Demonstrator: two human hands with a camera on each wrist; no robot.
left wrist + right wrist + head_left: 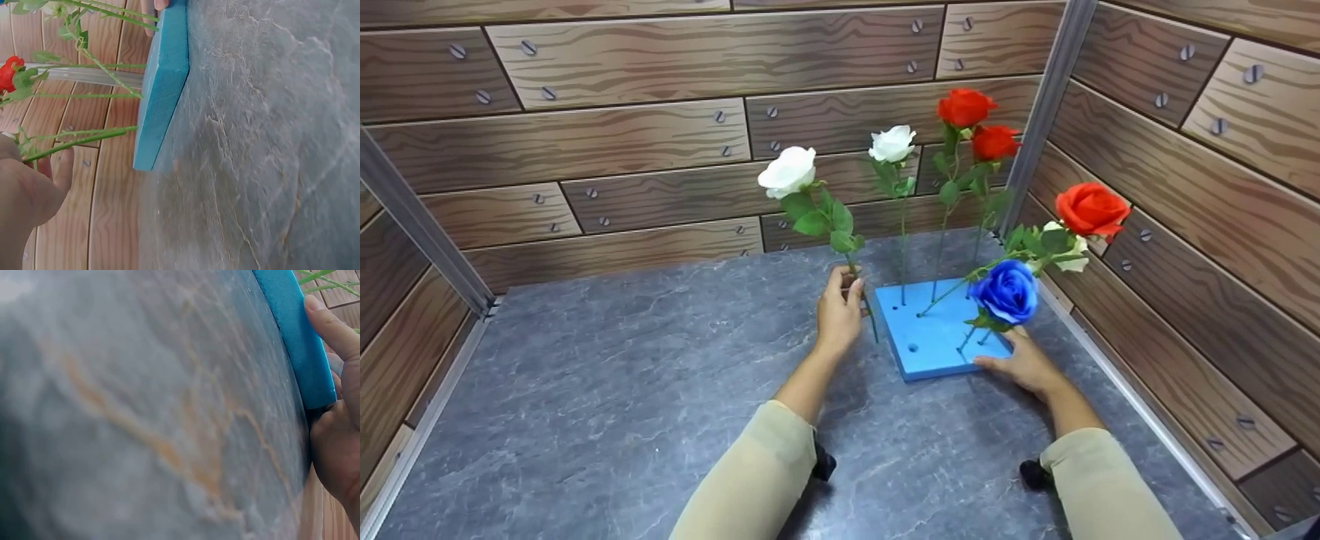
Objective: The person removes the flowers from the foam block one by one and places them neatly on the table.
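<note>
Above the marbled gray tabletop [660, 375], the left hand [840, 319] pinched a white rose [789, 172] by its stem near the left edge of a blue block [941, 334]. The right hand [1024, 364] gripped the block's near right corner, beside a blue rose [1006, 291].
</note>
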